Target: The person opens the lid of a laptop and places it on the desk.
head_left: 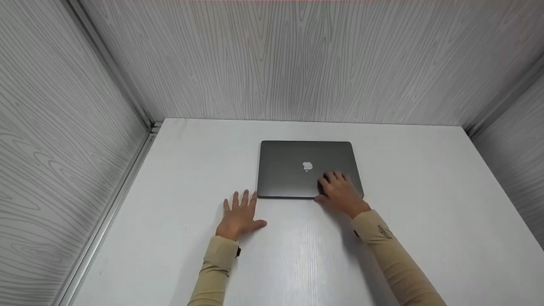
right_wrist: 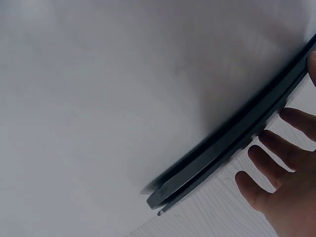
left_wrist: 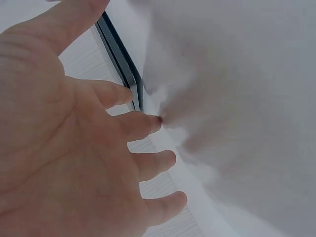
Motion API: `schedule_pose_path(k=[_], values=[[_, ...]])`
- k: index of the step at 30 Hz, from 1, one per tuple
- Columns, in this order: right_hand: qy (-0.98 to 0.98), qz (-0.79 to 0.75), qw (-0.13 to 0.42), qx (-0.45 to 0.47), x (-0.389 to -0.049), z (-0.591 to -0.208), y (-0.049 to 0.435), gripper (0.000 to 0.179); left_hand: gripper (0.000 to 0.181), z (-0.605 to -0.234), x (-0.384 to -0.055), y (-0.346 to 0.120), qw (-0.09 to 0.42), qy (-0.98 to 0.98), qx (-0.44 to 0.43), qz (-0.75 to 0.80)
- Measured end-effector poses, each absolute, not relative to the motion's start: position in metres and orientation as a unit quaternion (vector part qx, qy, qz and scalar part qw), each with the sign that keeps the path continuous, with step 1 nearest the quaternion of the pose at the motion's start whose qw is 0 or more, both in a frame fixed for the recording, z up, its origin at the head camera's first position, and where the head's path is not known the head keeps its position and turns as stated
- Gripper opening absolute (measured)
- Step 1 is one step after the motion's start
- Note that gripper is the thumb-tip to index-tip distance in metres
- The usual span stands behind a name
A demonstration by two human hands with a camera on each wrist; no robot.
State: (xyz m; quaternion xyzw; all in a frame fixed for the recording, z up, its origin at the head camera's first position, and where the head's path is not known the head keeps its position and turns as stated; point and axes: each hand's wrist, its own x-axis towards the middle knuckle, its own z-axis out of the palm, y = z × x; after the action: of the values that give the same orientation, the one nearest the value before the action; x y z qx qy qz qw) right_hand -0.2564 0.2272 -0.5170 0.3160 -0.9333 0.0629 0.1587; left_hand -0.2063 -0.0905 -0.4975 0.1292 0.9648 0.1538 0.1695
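Note:
A dark grey laptop (head_left: 284, 170) with a pale apple logo lies on the white table, its lid down. In the right wrist view a thin dark slit runs between the lid and base of the laptop (right_wrist: 197, 173). My right hand (head_left: 340, 193) is over the front right part of the lid, thumb at the front edge and fingers spread above the lid. Beside the front left corner, my left hand (head_left: 239, 216) is held palm down with fingers spread, index fingertip right at that corner. The left wrist view shows its fingers straight, holding nothing.
The white table (head_left: 191, 157) has a grey wood-grain panel (head_left: 272, 63) along its back edge. Similar panels rise at the left (head_left: 51, 148) and right sides. Tan sleeves (head_left: 395, 263) cover both forearms.

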Motion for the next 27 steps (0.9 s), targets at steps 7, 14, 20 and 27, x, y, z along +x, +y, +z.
schedule_pose_path(k=[7, 14, 20, 27], values=[[-0.917, 0.015, 0.208, 0.340, -0.257, -0.523, 0.225, 0.051, 0.086, -0.498, -0.203, -0.090, 0.163, 0.966, 0.131, 0.154], [-0.908, -0.009, 0.231, 0.349, -0.255, -0.523, 0.225, 0.044, 0.086, -0.498, -0.199, -0.088, 0.157, 0.967, 0.135, 0.149], [-0.895, -0.024, 0.256, 0.363, -0.253, -0.524, 0.225, 0.039, 0.086, -0.495, -0.194, -0.083, 0.149, 0.968, 0.153, 0.132], [-0.883, -0.044, 0.269, 0.383, -0.251, -0.520, 0.225, 0.030, 0.089, -0.492, -0.186, -0.073, 0.142, 0.963, 0.189, 0.128]])
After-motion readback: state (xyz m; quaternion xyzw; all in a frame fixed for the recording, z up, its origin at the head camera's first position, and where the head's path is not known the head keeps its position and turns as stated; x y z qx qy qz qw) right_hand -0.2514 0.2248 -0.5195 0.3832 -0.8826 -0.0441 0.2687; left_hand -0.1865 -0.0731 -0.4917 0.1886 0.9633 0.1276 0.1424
